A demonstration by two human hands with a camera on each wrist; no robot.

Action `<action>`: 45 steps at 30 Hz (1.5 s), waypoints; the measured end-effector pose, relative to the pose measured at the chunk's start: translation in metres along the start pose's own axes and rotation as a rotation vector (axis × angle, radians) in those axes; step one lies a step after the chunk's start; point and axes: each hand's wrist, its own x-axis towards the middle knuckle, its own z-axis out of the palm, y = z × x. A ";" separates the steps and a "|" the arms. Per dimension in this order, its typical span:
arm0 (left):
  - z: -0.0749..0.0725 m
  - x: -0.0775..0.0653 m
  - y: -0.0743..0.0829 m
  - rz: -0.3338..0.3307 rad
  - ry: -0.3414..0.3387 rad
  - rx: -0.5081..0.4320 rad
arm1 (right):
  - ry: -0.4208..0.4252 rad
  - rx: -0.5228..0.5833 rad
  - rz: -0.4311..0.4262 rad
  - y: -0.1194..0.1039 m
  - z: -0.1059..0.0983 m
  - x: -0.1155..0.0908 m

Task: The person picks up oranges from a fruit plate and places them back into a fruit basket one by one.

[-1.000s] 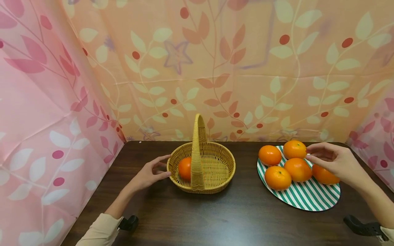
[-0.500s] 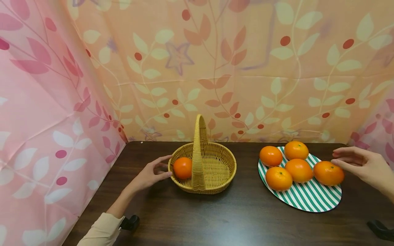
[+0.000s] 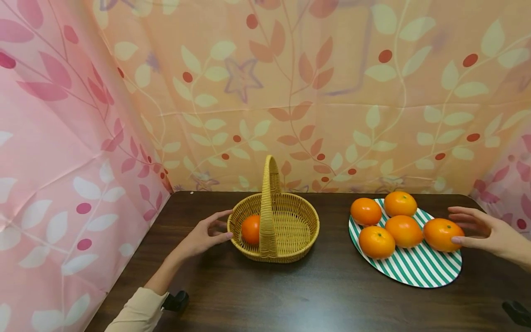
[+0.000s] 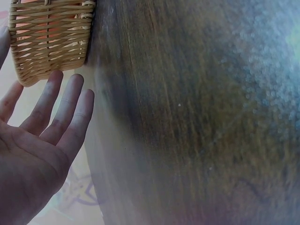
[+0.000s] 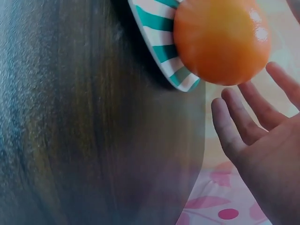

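A yellow wicker basket (image 3: pixel 290 226) with a tall handle stands mid-table, one orange-red round fruit (image 3: pixel 250 229) lying in its left half. My left hand (image 3: pixel 206 235) is at the basket's left side, thumb and fingertips right at the rim. In the left wrist view its fingers (image 4: pixel 65 108) are spread and nearly straight beside the weave. On the right lies a green-and-white striped oval plate (image 3: pixel 431 272) bearing several oranges (image 3: pixel 376 242). Beside the rightmost orange (image 3: pixel 441 234) is my right hand (image 3: pixel 491 233), its thumb overlapping the fruit's edge and its fingers loosely extended behind.
Dark wooden table (image 3: pixel 298 295) under everything, with its back edge close behind the basket and plate. Floral cloth (image 3: pixel 332 115) hangs behind and along both sides. Bare tabletop separates the basket from the plate.
My right hand has moved right, from beside the rear orange to the rightmost one, and its thumb has come forward to that fruit. The basket's fruit rocked slightly; my left hand stayed at the rim.
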 end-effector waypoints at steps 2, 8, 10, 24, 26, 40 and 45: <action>0.000 -0.001 0.000 -0.003 -0.001 0.002 | -0.017 -0.004 -0.013 0.003 0.000 -0.001; 0.000 -0.001 0.000 -0.003 -0.004 -0.003 | -0.051 0.005 0.006 0.008 0.002 -0.004; 0.001 -0.001 0.000 -0.002 -0.005 -0.005 | -0.071 0.044 0.010 0.010 0.002 -0.004; 0.000 -0.001 0.000 0.003 0.002 -0.004 | 0.012 -0.044 0.146 0.006 -0.001 -0.007; 0.000 -0.001 0.000 0.000 0.001 -0.005 | 0.020 -0.052 0.165 0.003 -0.004 -0.006; -0.001 -0.001 0.001 -0.010 0.001 0.006 | 0.062 -0.045 0.166 -0.025 -0.009 0.013; -0.001 -0.001 0.000 -0.015 -0.004 0.012 | 0.068 -0.028 0.132 -0.040 -0.003 0.027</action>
